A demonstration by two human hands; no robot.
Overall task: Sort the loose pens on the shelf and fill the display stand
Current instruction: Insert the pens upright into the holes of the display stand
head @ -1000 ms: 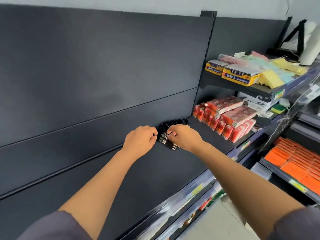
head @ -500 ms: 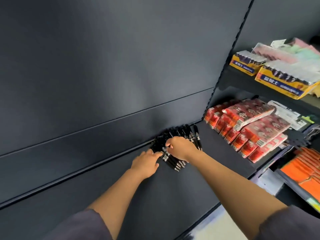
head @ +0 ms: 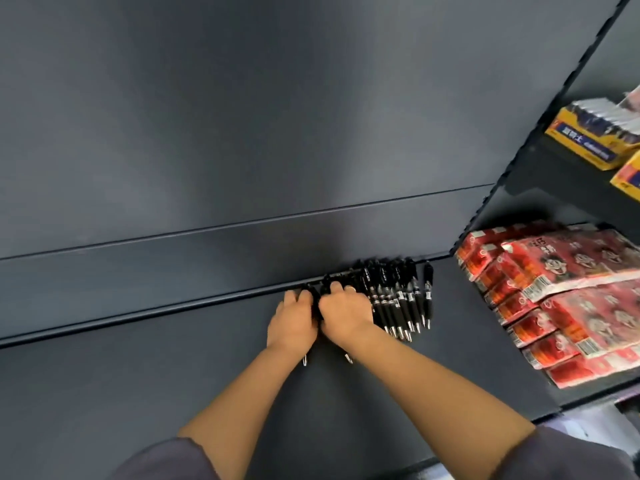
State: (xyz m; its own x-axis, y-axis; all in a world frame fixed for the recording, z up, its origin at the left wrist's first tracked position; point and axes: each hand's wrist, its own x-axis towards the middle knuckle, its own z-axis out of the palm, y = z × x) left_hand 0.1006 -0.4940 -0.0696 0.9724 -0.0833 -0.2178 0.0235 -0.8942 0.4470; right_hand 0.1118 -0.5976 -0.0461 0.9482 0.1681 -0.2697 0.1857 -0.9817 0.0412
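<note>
Spanning dark shelf (head: 138, 393), black pens (head: 398, 299); red packs (head: 561, 306)

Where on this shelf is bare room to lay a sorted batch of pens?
The dark grey shelf board is bare left of the left hand. A narrower strip lies between the black click pens and the stacked red packets. Crowded around the right hand.

The dark shelf (head: 173, 393) carries a row of black pens (head: 398, 299) against its far edge, tips pointing near. Stacked red packs (head: 554, 306) occupy its right part.
</note>
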